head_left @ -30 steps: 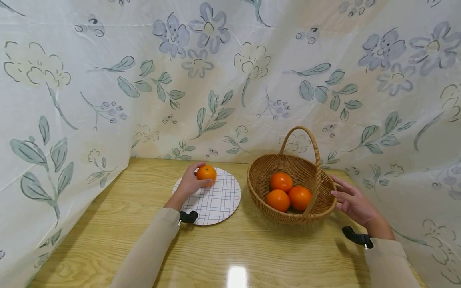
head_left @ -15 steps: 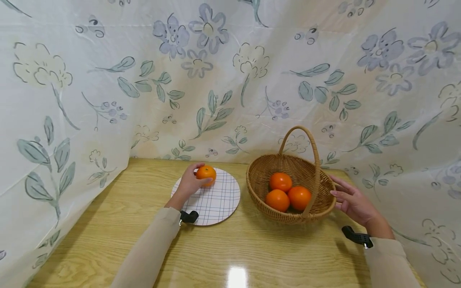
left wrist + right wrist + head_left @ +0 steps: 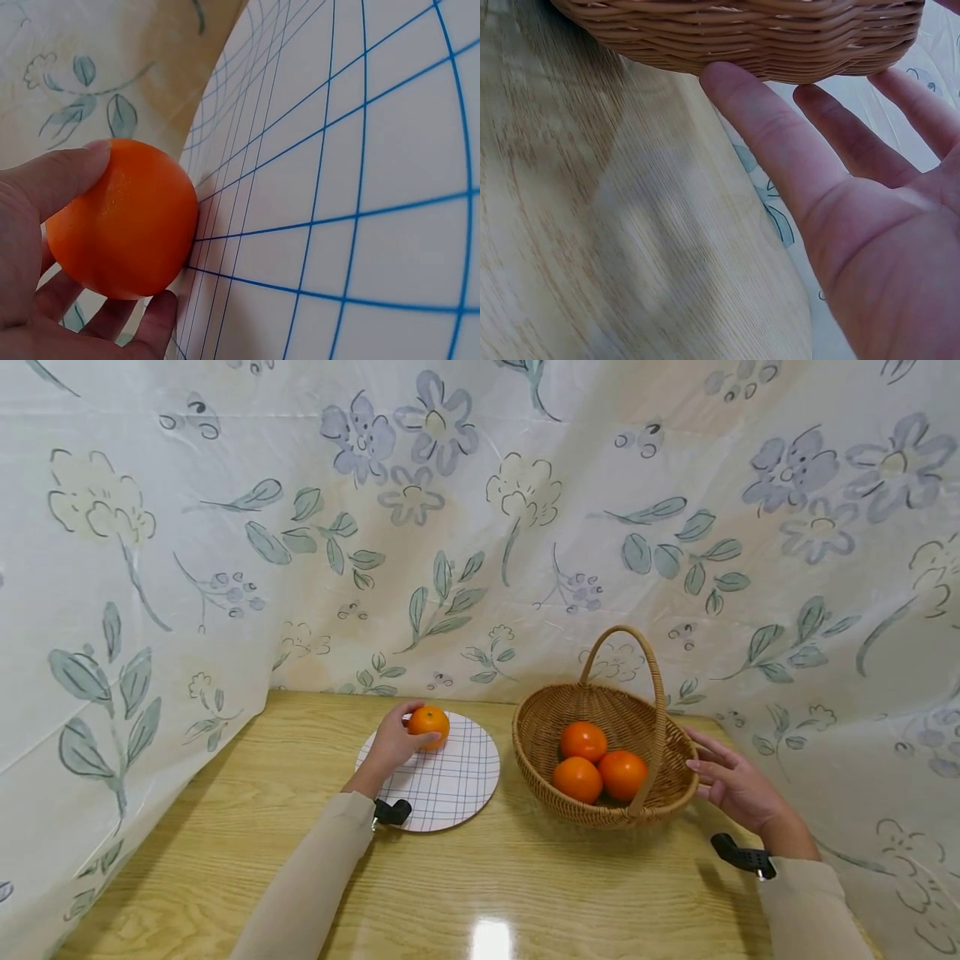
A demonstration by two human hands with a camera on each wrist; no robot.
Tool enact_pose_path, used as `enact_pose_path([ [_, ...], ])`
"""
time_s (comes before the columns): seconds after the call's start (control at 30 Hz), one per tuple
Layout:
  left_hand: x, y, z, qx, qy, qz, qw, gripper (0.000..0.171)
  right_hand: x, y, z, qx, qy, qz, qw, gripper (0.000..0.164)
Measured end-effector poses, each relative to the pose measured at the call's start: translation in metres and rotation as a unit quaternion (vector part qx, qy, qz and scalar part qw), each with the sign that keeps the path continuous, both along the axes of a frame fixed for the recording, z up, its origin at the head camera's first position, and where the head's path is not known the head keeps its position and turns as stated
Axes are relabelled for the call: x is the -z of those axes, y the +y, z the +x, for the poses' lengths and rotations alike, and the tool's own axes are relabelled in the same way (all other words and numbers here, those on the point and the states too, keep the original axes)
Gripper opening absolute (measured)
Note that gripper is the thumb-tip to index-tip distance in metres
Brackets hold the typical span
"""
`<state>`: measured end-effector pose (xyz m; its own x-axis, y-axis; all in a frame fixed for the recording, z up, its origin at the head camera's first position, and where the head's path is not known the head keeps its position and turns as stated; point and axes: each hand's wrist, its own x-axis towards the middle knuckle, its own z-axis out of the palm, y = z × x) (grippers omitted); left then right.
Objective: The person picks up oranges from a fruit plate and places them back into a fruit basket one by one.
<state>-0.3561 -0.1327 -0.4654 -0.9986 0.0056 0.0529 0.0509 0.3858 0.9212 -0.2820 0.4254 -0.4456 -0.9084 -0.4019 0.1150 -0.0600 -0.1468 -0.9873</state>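
In the head view my left hand (image 3: 393,742) grips an orange (image 3: 429,727) at the back left of a round white mat (image 3: 454,782) with blue grid lines. The left wrist view shows the thumb on one side of this orange (image 3: 127,225) and fingers curled at the other; its side meets the mat's surface. My right hand (image 3: 742,785) is at the right side of a wicker basket (image 3: 536,752). Its fingers (image 3: 769,131) are nearly straight, tips touching the basket's outer wall, with the thumb at the rim. Three redder round orange fruits (image 3: 577,779) lie inside the basket.
Mat and basket stand near the back of a wood-grain table (image 3: 420,893). A floral curtain (image 3: 465,527) hangs behind and on both sides. The basket's tall arched handle (image 3: 654,677) rises over its right half. Each wrist wears a black device (image 3: 742,855).
The head view has shifted very slightly. Both hands, the gripped orange, the mat and the basket keep their places relative to one another.
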Motion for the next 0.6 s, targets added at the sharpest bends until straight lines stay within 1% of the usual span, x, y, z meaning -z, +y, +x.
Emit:
enact_pose_path([
  [0.13,-0.0005,-0.0004,0.0001,0.000,-0.005,-0.003,1.0000,0.071,0.0007,-0.0003,0.0004,0.003,0.001,-0.001,1.000,0.066],
  [0.4,-0.0020,-0.0003,0.0018,0.003,-0.009,0.006,0.9999,0.072,0.0032,0.0013,-0.0002,-0.010,0.003,-0.012,1.000,0.066],
  [0.6,-0.0038,0.0007,0.0045,0.000,-0.016,0.006,0.9999,0.071,0.0021,0.0003,0.0015,-0.006,0.003,-0.007,1.000,0.066],
])
